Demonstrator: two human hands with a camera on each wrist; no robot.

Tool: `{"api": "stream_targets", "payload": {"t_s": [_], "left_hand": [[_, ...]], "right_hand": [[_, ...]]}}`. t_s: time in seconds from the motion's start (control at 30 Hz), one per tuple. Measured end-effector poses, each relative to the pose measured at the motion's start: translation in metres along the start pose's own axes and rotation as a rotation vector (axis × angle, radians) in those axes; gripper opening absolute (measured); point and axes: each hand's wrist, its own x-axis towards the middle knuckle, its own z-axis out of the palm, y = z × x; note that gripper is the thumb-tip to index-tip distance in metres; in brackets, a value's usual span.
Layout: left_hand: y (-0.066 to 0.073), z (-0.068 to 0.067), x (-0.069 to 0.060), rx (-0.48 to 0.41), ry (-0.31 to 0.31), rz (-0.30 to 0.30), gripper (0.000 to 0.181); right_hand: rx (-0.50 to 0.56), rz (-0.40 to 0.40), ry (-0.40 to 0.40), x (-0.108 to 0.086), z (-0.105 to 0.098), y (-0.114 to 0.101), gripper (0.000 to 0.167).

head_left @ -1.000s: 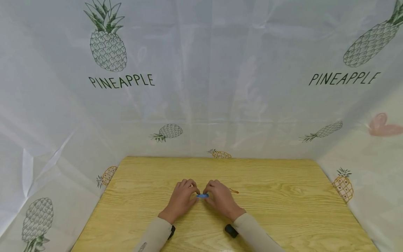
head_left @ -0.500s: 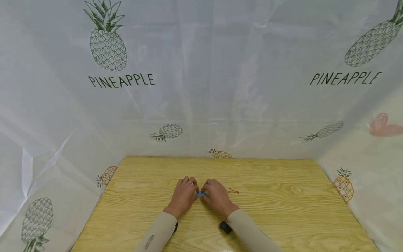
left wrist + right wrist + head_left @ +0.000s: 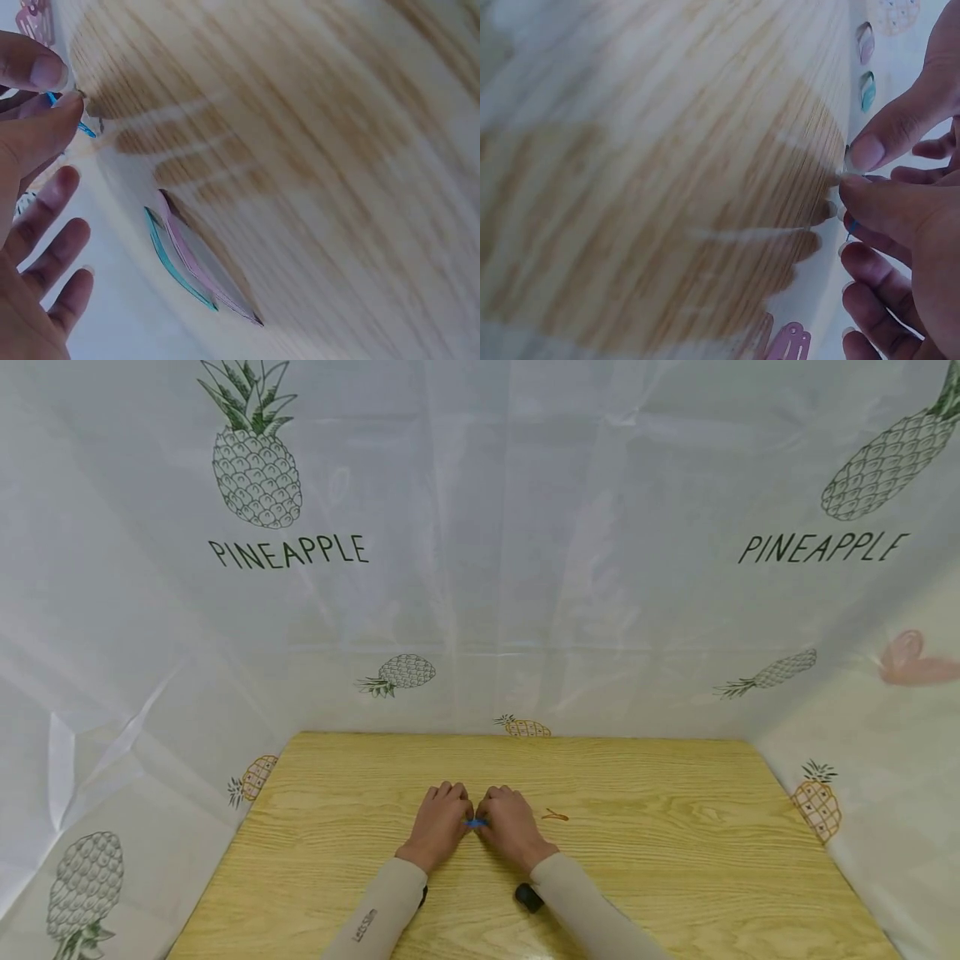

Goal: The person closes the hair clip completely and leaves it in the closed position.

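Observation:
A slim blue snap hair clip [image 3: 476, 822] lies between my two hands near the middle of the table. My left hand [image 3: 438, 824] pinches one end between thumb and fingers. At the other end my right hand [image 3: 510, 827] pinches it, its fingertips close to the left ones. In the left wrist view only short bits of the blue clip [image 3: 88, 130] show past the thumbs, and its other fingers are spread. The right wrist view shows a sliver of the blue clip [image 3: 853, 226] by the fingers; the rest is hidden.
A pink hair clip [image 3: 196, 268] and a teal hair clip [image 3: 176, 268] lie side by side near the left hand. Beyond the right hand is another clip [image 3: 555, 815], orange-looking from the head but pink up close [image 3: 789, 342]. White pineapple-print sheeting [image 3: 480, 610] surrounds the wooden table [image 3: 675, 860].
Both hands have shifted slightly away from me and come closer together around the blue clip, which shows less now. More of the clip at the right is uncovered.

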Motion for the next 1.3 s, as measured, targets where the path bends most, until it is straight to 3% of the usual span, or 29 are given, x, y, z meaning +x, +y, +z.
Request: {"api": "stream_targets", "payload": {"t_s": [0.43, 0.63, 0.8, 1.03, 1.3], "left_hand": [[0.000, -0.001, 0.001, -0.013, -0.026, -0.010, 0.007], [0.003, -0.001, 0.001, -0.032, 0.006, -0.016, 0.013], [0.016, -0.005, -0.002, -0.076, 0.033, -0.020, 0.018], [0.035, -0.002, -0.005, -0.050, 0.028, -0.027, 0.022], [0.051, 0.006, 0.006, -0.019, 0.020, -0.046, 0.021]], "right_hand": [[-0.023, 0.033, 0.029, 0.001, 0.001, 0.001, 0.011], [0.011, 0.062, 0.042, -0.004, -0.007, 0.003, 0.012], [0.064, 0.120, 0.075, -0.016, -0.021, 0.009, 0.014], [0.016, 0.112, 0.123, -0.034, -0.031, 0.021, 0.018], [-0.003, 0.160, 0.113, -0.049, -0.036, 0.031, 0.019]]}}
